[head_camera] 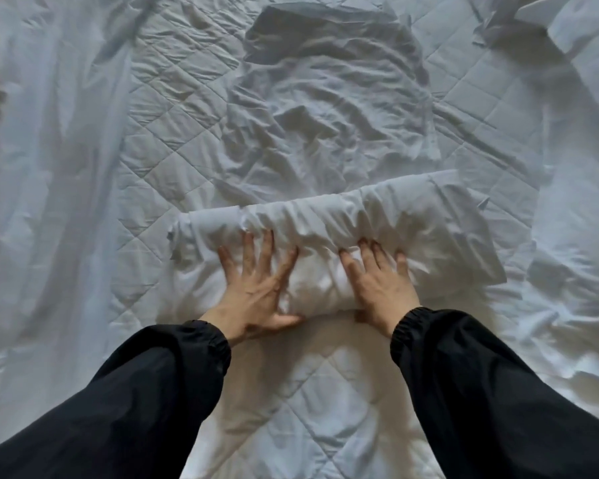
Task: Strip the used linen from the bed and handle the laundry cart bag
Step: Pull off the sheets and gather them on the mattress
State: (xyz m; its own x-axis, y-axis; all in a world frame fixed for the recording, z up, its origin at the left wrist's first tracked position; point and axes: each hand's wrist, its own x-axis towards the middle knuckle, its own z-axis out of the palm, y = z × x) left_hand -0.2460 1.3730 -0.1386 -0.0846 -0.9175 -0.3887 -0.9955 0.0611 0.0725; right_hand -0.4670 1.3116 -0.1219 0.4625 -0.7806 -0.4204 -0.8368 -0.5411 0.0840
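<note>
Head view: left-hand grip (256, 288) and right-hand grip (381, 285) are both lying released, fingers straight and spread, pressing on the near side of the rolled white sheet (325, 216). The roll is sitting mid-bed on the quilted mattress pad (153, 150), with its crumpled unrolled length (325, 98) trailing far. Judgement: even pressure from both palms should be giving a tight, straight roll. Laundry cart bag not in view. No writing legible.

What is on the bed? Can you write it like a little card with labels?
left hand: flat, fingers spread, pressing the sheet roll
right hand: flat, pressing the same roll
sheet roll: white, lying crosswise
loose sheet: crumpled, beyond the roll
quilted pad: showing around the roll
sleeves: black
</note>
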